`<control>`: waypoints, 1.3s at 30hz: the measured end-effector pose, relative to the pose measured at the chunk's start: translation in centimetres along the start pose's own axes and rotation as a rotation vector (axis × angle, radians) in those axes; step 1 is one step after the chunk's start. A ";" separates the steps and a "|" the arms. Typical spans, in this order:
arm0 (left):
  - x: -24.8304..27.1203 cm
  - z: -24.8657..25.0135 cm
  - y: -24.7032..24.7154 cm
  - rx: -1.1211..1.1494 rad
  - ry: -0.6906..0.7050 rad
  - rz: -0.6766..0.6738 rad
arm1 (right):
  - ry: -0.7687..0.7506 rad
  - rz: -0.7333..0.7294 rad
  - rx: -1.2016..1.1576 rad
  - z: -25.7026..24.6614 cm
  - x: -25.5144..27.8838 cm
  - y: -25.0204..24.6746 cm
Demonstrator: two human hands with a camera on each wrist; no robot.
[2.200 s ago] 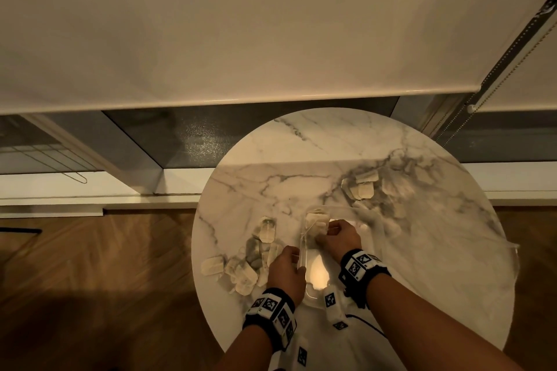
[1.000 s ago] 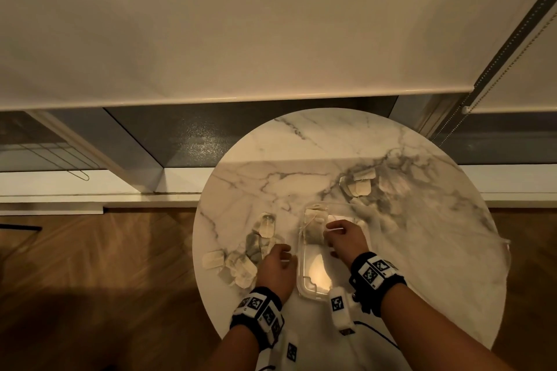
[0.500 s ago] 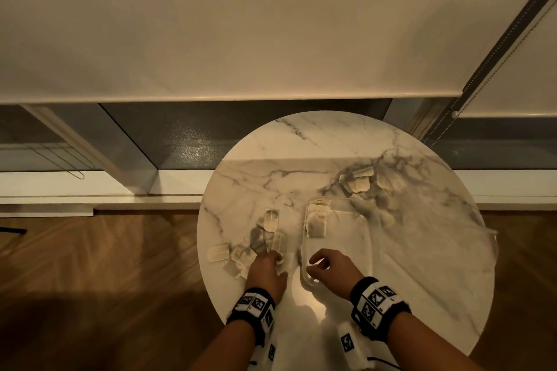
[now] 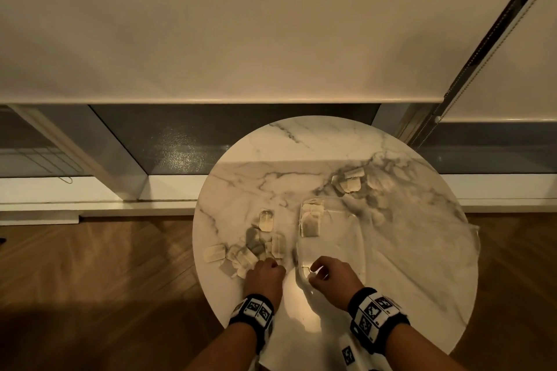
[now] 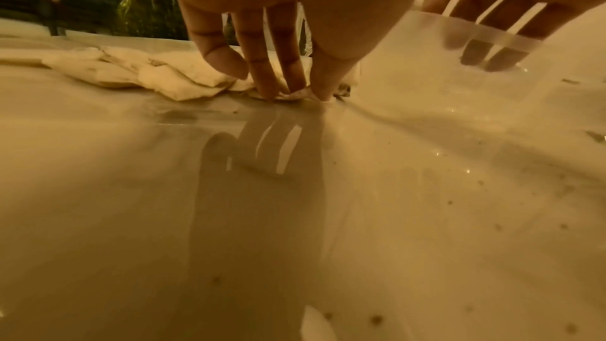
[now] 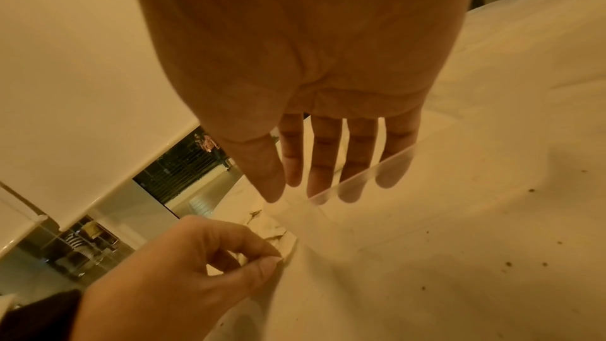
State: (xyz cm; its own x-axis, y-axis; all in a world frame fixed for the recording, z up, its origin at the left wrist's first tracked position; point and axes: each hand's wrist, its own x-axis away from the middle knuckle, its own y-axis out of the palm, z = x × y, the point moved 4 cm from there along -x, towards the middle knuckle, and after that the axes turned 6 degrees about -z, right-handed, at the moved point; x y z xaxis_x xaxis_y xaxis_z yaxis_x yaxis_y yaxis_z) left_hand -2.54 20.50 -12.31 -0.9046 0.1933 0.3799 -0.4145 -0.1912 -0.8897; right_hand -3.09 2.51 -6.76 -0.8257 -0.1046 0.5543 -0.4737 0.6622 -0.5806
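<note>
A clear plastic container (image 4: 363,238) lies mid-table, with two tea bags (image 4: 312,217) at its far end. A pile of loose tea bags (image 4: 247,253) sits left of it. My left hand (image 4: 268,264) is at the pile's near edge. Its thumb and fingertips (image 5: 323,92) pinch one tea bag (image 5: 296,95) flat on the marble. My right hand (image 4: 313,272) hovers over the container's near end and holds nothing. In the right wrist view its fingers (image 6: 321,178) point out straight over the clear rim (image 6: 360,180).
The round marble table (image 4: 407,265) stands by a window with a lowered roller blind (image 4: 241,39). More tea bags (image 4: 349,182) lie at its far right. Wooden floor (image 4: 105,280) surrounds it. Dark crumbs dot the marble (image 6: 508,263).
My right hand has drawn back from the tea bags at the container's far end to its near end, holding nothing. My left hand has shifted to the pile's near edge.
</note>
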 end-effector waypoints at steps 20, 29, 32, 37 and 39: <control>4.7 6.3 -11.9 1.448 -0.171 0.157 | -0.306 -0.249 -0.847 -3.4 2.0 -6.6; 4.5 10.0 -9.8 1.327 -0.233 0.256 | -0.327 -0.188 -0.712 -0.2 1.6 -8.5; 4.0 10.7 -9.4 1.278 -0.210 0.268 | -0.335 -0.208 -0.681 0.4 1.6 -9.0; 2.7 10.6 -8.3 1.189 -0.262 0.243 | -0.298 -0.154 -0.587 1.7 0.3 -8.9; 2.3 9.1 -7.5 0.997 -0.395 0.280 | -0.246 -0.115 -0.541 2.4 -0.6 -8.6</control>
State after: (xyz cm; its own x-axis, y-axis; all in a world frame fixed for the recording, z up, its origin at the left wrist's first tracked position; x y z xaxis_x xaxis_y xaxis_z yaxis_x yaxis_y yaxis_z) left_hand -2.45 13.59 -2.42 -0.8734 -0.2640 0.4092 0.0754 -0.9034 -0.4220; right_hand 0.77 -4.85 -3.55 -0.8554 -0.3238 0.4043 -0.3946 0.9130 -0.1035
